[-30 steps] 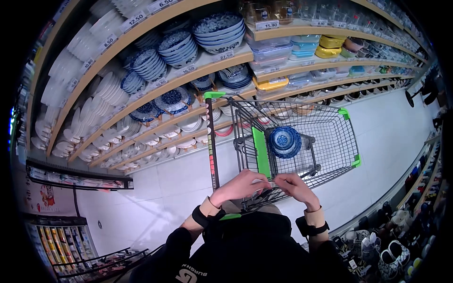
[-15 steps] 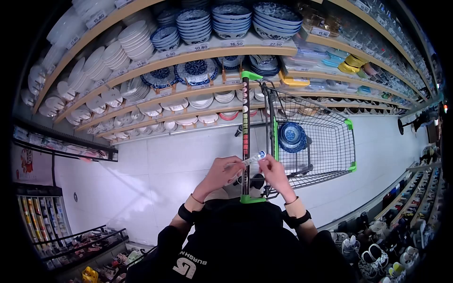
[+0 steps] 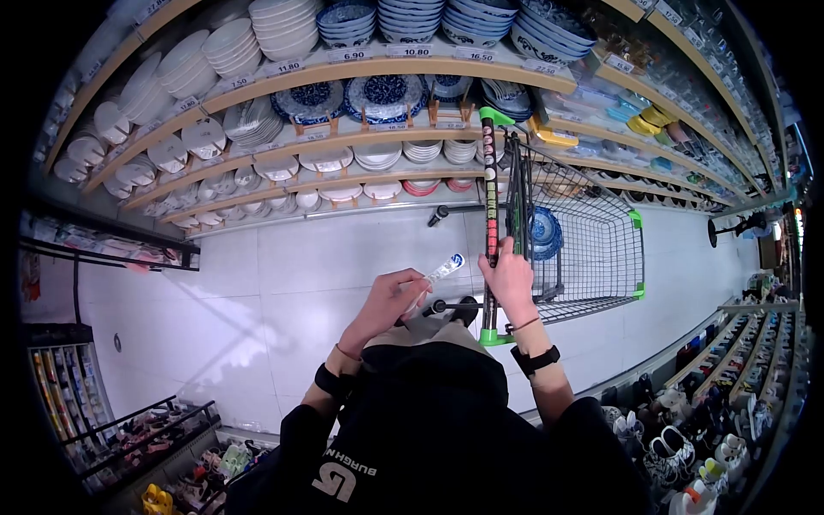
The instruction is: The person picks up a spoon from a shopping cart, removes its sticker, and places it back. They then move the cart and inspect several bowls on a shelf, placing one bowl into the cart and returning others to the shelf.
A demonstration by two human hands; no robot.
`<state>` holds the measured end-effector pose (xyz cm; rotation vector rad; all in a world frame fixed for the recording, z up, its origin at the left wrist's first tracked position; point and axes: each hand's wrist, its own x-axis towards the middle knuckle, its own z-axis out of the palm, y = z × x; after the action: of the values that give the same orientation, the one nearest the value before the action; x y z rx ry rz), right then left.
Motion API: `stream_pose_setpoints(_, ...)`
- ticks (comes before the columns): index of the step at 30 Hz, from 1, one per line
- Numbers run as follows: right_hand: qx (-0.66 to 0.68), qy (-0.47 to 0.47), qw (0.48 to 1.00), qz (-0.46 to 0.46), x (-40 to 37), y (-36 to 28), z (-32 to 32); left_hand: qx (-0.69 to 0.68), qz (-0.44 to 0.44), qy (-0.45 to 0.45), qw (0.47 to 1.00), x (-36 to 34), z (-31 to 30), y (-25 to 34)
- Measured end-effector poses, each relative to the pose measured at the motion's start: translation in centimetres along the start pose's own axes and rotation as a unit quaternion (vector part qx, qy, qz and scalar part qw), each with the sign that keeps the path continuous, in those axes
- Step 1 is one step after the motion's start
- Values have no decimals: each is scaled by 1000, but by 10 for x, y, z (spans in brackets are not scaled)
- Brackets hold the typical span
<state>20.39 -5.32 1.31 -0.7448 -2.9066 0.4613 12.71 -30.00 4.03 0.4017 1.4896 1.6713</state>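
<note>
My left hand (image 3: pixel 390 296) holds a white ceramic spoon (image 3: pixel 443 269) with a blue pattern on its bowl, raised over the floor left of the cart. My right hand (image 3: pixel 511 280) grips the handle bar (image 3: pixel 490 206) of a wire shopping cart (image 3: pixel 601 249) with green trim. Blue-and-white bowls (image 3: pixel 542 233) lie in the cart's basket. Black bands sit on both wrists.
Long wooden shelves (image 3: pixel 343 146) ahead carry stacked white plates (image 3: pixel 232 47), blue-patterned bowls (image 3: pixel 412 17) and price tags. Plastic containers (image 3: pixel 639 120) fill the shelves further right. Shoe racks (image 3: pixel 712 429) line the right side. A low display rack (image 3: pixel 129 429) stands at lower left on the white tiled floor.
My right hand let go of the spoon and took hold of the cart handle. My left hand keeps the spoon. The view swung further left along the shelves.
</note>
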Motion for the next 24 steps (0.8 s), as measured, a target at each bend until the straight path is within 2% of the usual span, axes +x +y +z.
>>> stream_pose_setpoints(3, -38, -29, 999, 25, -5, 2, 5, -7, -3, -13, 1000, -1, -8, 0)
stream_pose_setpoints(17, -18, -46, 994, 101, -38, 34, -3, -4, 11, 11, 1000, -17, -31, 0)
stream_pose_setpoints(24, -27, -6, 995, 94, -48, 72, -3, 12, 0, -1, 1000, -13, -28, 5)
